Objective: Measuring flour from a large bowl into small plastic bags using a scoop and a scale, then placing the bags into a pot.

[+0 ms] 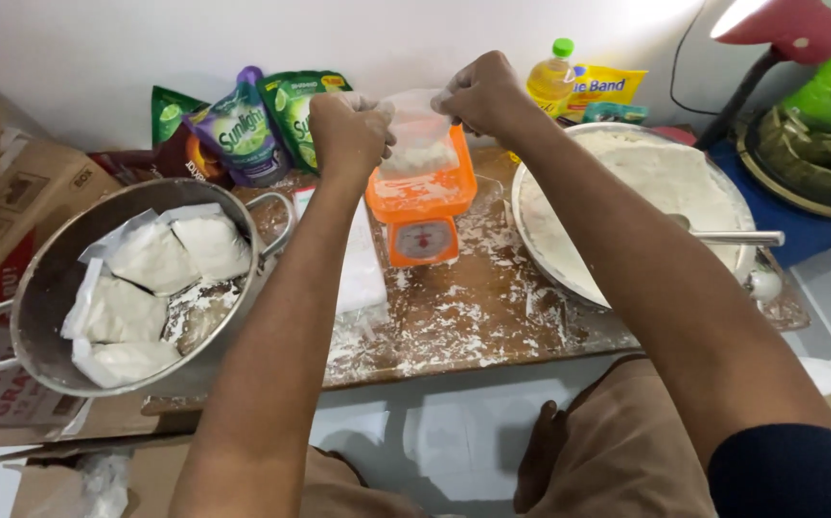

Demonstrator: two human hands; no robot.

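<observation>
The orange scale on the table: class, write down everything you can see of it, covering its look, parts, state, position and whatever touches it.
The scale is a small orange kitchen scale, plastic by its look, with a square tray on top and a round white dial on its front. It stands upright on the brown table, between the metal pot and the flour bowl. White flour dusts its tray and the table around it. A clear bag of flour rests on the tray, held at its top by the left hand and right hand.
</observation>
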